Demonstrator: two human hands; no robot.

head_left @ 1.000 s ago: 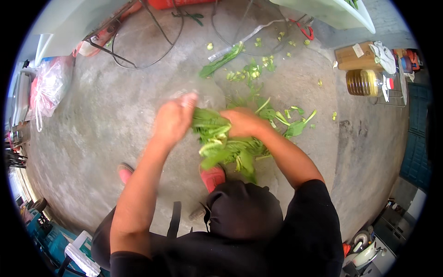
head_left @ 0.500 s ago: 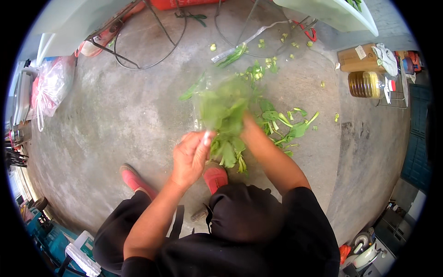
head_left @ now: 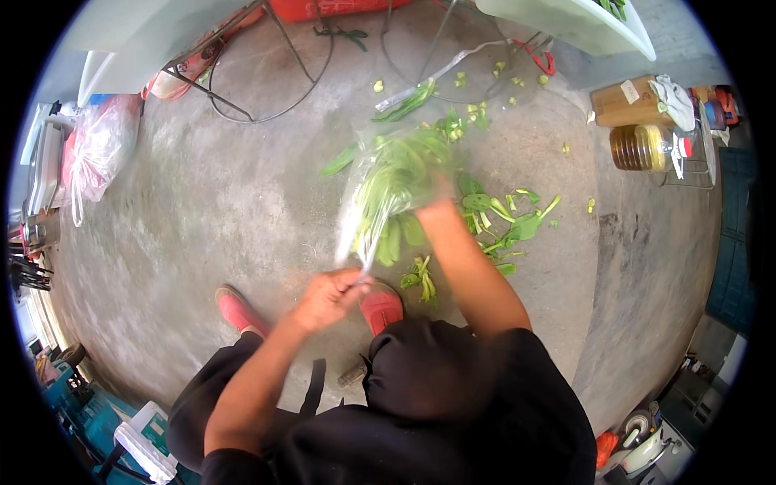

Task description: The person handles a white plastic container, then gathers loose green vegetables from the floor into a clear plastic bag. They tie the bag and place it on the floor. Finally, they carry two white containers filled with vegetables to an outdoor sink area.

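A clear plastic bag [head_left: 388, 190] stuffed with leafy greens is held up above the concrete floor [head_left: 202, 202]. Its gathered lower end is pinched shut in the left hand [head_left: 330, 297], whose fingers are curled tightly round the twisted plastic. From that hand the bag runs up and away, slanting slightly to the right, so its long axis lies almost in line with the forearm. The right hand [head_left: 436, 190] is set against the far, bulging part of the bag; it is blurred, and whether it is spread or closed cannot be told. The left hand is thus the nearer one to the bag's neck, the right nearer to its full end. Loose greens [head_left: 501, 222] are scattered on the floor just right of the right forearm, with small cut stems [head_left: 477, 101] beyond the bag. A red shoe [head_left: 380, 307] is seen just beside the left hand.
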